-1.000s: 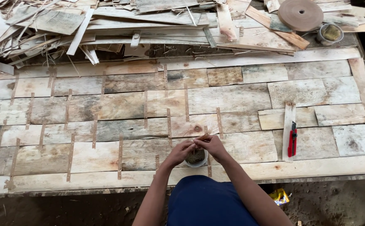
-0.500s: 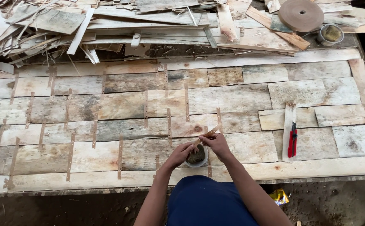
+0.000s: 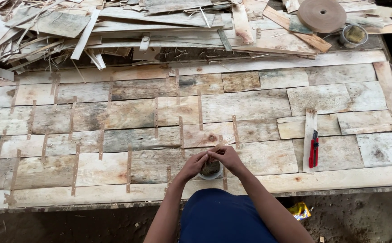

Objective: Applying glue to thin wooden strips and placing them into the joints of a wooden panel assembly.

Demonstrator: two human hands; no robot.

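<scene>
Left hand (image 3: 195, 163), right hand (image 3: 225, 157) fingertips pinched together.

arms: both bare from hand up, no sleeves in view
left hand (image 3: 195, 163): bare, no glove, no ring seen
right hand (image 3: 225, 157): bare, no glove
clothing: plain dark blue garment, no markings

Long wooden workbench (image 3: 385, 177), covered edge to edge with veneer sheets (image 3: 245, 105) joined by brown tape strips (image 3: 128, 168). Red utility knife (image 3: 314, 148) lay on a pale strip at right. Small round bowl (image 3: 211, 170) near front edge. Scrap veneer pile (image 3: 115, 31), tape roll (image 3: 322, 14) and small tub (image 3: 354, 35) sat along the back.
</scene>
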